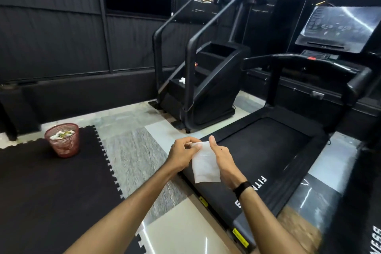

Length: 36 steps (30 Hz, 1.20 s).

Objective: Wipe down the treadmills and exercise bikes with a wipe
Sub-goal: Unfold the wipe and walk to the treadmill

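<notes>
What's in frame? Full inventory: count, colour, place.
wipe: 1, white, held up between both hands over the treadmill's rear end
treadmill: 1, black, right of centre, console at upper right
stair climber: 1, black, centre back, against the dark wall
crumpled white item: 1, white, on a lower step of the stair climber; cannot tell what it is
bin: 1, red mesh, on the foam mat at left, with rubbish inside
foam mat: 1 patch of interlocking tiles, black, floor at left
wristband: 1, black, right wrist
left hand: 1, pinches the wipe's top edge
right hand: 1, holds the wipe's right side, thumb up
</notes>
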Motion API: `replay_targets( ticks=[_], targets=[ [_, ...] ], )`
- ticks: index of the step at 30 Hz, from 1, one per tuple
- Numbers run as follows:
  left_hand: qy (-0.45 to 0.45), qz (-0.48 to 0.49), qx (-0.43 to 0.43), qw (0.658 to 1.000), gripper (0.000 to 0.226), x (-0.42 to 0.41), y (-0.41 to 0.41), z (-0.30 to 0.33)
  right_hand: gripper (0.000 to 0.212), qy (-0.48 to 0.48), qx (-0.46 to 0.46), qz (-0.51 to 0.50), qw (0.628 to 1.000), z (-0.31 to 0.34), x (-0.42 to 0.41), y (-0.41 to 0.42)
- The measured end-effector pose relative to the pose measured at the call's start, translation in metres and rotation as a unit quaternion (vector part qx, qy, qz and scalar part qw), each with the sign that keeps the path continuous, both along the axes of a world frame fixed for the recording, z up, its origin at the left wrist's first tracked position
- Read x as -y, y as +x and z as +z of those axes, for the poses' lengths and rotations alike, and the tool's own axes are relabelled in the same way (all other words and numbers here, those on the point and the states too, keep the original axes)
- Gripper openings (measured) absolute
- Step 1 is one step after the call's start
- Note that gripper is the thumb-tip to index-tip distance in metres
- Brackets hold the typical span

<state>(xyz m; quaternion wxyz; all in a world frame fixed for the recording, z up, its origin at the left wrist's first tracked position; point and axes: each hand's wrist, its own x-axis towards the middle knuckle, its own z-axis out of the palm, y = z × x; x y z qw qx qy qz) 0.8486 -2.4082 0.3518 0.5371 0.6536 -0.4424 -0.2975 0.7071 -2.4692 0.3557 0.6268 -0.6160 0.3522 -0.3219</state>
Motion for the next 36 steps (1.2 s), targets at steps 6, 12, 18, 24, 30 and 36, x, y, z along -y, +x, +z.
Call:
replay_targets(
  ticks=[6,12,18,24,30,36],
  targets=[
    [0.026,0.009,-0.085,0.996,0.006,0.095,0.047,-0.002,0.043,-0.049,-0.053,0.048,0.996,-0.011,0.104,0.040],
    [0.016,-0.020,-0.123,0.992,0.006,0.214,0.099,-0.017,0.035,-0.061,-0.063,0.032,0.996,-0.028,0.220,0.079],
    [0.001,-0.054,-0.187,0.981,0.012,0.357,0.138,-0.009,0.022,0.008,-0.008,-0.065,0.998,-0.020,0.340,0.107],
    [0.031,-0.110,-0.209,0.971,0.032,0.483,0.145,-0.002,0.019,0.059,0.055,-0.193,0.978,-0.004,0.441,0.099],
    [0.074,-0.166,-0.199,0.963,0.018,0.571,0.120,-0.025,0.019,0.060,0.063,-0.236,0.968,-0.021,0.526,0.080],
    [0.085,-0.211,-0.144,0.963,0.014,0.685,0.081,-0.044,0.017,0.048,0.048,-0.271,0.960,-0.055,0.622,0.056]
  ],
)
